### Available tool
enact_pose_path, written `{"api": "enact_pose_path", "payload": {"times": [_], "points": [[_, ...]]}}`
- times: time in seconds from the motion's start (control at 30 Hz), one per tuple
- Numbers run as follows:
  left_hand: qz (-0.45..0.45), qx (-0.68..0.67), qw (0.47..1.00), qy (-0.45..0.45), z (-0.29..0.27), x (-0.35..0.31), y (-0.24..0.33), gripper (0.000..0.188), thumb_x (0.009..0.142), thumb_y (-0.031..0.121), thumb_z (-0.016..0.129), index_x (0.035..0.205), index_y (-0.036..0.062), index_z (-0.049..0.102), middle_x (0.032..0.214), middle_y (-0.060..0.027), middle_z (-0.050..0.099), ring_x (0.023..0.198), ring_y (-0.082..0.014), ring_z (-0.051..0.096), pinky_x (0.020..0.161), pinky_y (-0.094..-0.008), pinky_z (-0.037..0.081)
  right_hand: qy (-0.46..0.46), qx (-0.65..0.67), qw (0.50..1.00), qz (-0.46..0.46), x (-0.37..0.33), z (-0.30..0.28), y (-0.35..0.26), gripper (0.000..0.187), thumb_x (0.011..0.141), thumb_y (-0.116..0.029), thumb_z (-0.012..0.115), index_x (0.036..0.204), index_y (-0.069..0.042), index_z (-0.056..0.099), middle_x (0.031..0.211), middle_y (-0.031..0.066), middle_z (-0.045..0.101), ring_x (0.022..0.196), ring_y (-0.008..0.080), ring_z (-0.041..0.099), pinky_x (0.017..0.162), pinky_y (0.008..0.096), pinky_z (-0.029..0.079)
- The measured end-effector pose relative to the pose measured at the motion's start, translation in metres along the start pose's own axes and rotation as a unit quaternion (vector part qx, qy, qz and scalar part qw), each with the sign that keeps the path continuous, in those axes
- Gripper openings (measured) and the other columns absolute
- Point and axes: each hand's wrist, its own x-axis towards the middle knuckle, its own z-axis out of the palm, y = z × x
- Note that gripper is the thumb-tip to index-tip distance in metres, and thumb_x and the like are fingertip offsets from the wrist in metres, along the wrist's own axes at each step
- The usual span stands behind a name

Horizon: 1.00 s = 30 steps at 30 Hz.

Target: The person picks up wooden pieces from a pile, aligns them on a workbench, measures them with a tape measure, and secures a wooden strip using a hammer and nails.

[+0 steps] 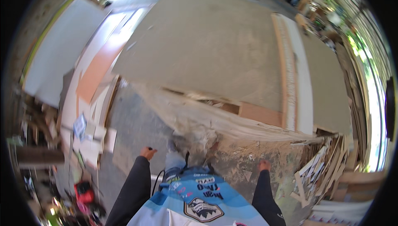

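Wood-dusted, grey-brown, flat-topped bench point(207, 39) spreads before the person, with both hands low on the near side, well apart from each other. The left hand point(147, 153) hangs over the grey floor point(137, 114) beside the person's leg, its fingers looking partly curled; a small dark spot shows at the fingers, and whether they close on anything cannot be told. The right hand point(264, 165) hangs over a dust-covered stretch of floor, short of the bench's front edge; it is blurred, so its grip cannot be told either.

A long, narrow white board point(303, 72) lies across the right part of the bench, with a brown-edged, pale mottled strip point(289, 72) along its left side. Below the bench's near edge runs a pale, dusty, crumpled sheet point(186, 106); an opening between the two holds small pale scraps point(207, 101), too small to make out singly. Right of the right hand, thin wooden strips point(321, 168) are heaped at various angles.

At the left, a flat orange-brown panel point(99, 68) lies over white boards, and a large white panel point(62, 52) leans farther out. A blue-and-white printed packet point(80, 125) rests among pale pieces nearer the person; its contents cannot be seen. Lower left sits a blurred red object point(84, 192), perhaps a case or tool.
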Motion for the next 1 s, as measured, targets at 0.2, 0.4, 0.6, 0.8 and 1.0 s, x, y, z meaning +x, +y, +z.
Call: {"api": "enact_pose_path", "payload": {"times": [0.2, 0.4, 0.6, 0.8, 1.0], "points": [[-0.107, -0.233, 0.965, 0.064, 0.018, -0.068, -0.115, 0.033, 0.077, 0.032, 0.073, 0.077, -0.0007, 0.069, 0.062, -0.0079, 0.064, 0.052, -0.0169, 0.062, 0.047, -0.0312, 0.048, -0.168, -0.049, 0.98, -0.099, -0.006, 0.158, -0.147, 0.016, 0.087, -0.004, 0.054, 0.096, 0.001, 0.066, 0.075, 0.0131, 0.068, 0.056, 0.0184, 0.065, 0.046, 0.031, 0.048], [-0.198, -0.332, 0.916, 0.106, 0.011, -0.121, -0.219, 0.031, 0.076, 0.029, 0.073, 0.078, -0.0012, 0.069, 0.063, -0.01, 0.065, 0.051, -0.0182, 0.061, 0.048, -0.0325, 0.049, -0.365, -0.13, 0.912, -0.132, -0.124, 0.363, -0.249, 0.017, 0.087, -0.01, 0.058, 0.097, 0.001, 0.067, 0.077, 0.0112, 0.069, 0.061, 0.0193, 0.068, 0.048, 0.0306, 0.049], [-0.228, -0.494, 0.823, 0.165, -0.038, -0.128, -0.293, 0.028, 0.078, 0.028, 0.072, 0.077, -0.0004, 0.068, 0.06, -0.0082, 0.062, 0.05, -0.018, 0.059, 0.048, -0.0327, 0.049, -0.409, -0.224, 0.838, -0.284, -0.231, 0.496, -0.342, 0.024, 0.086, -0.018, 0.06, 0.098, 0.002, 0.068, 0.082, 0.0113, 0.071, 0.069, 0.0179, 0.07, 0.063, 0.0305, 0.053], [-0.264, -0.549, 0.779, 0.148, -0.115, -0.099, -0.312, 0.024, 0.078, 0.022, 0.073, 0.075, -0.0009, 0.066, 0.06, -0.0079, 0.06, 0.047, -0.0173, 0.057, 0.045, -0.0311, 0.046, -0.443, -0.206, 0.794, -0.361, -0.333, 0.574, -0.463, 0.024, 0.085, -0.024, 0.062, 0.095, -0.003, 0.069, 0.082, 0.0139, 0.07, 0.072, 0.0219, 0.07, 0.07, 0.033, 0.053], [-0.15, -0.559, 0.797, 0.172, -0.261, -0.003, -0.296, 0.024, 0.08, 0.021, 0.073, 0.076, -0.0014, 0.068, 0.063, -0.0059, 0.062, 0.052, -0.0139, 0.058, 0.049, -0.0272, 0.045, -0.464, -0.164, 0.771, -0.404, -0.365, 0.661, -0.528, 0.023, 0.088, -0.018, 0.06, 0.099, 0.001, 0.068, 0.082, 0.0128, 0.07, 0.072, 0.0181, 0.069, 0.069, 0.0299, 0.053]]}}
